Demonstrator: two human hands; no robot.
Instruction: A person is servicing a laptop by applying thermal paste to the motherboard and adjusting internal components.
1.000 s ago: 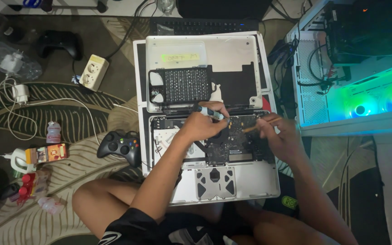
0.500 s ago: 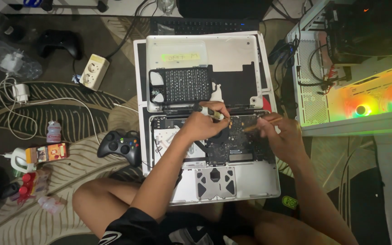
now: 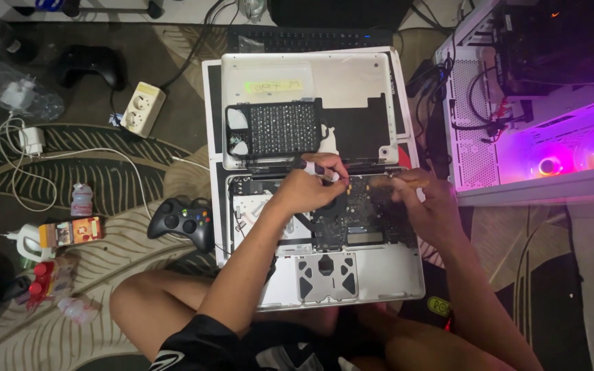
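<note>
Your left hand (image 3: pixel 309 187) grips a small screwdriver (image 3: pixel 319 170) over the opened laptop (image 3: pixel 324 275) lying on the floor rug between your knees. Your right hand (image 3: pixel 426 206) pinches a thin wooden-handled tool (image 3: pixel 400 180) above its logic board (image 3: pixel 352 214).

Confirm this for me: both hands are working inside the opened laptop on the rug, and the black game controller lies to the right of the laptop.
Not quite. In the head view the black game controller lies left of the opened laptop, not right. The left hand and right hand are indeed inside it.
</note>
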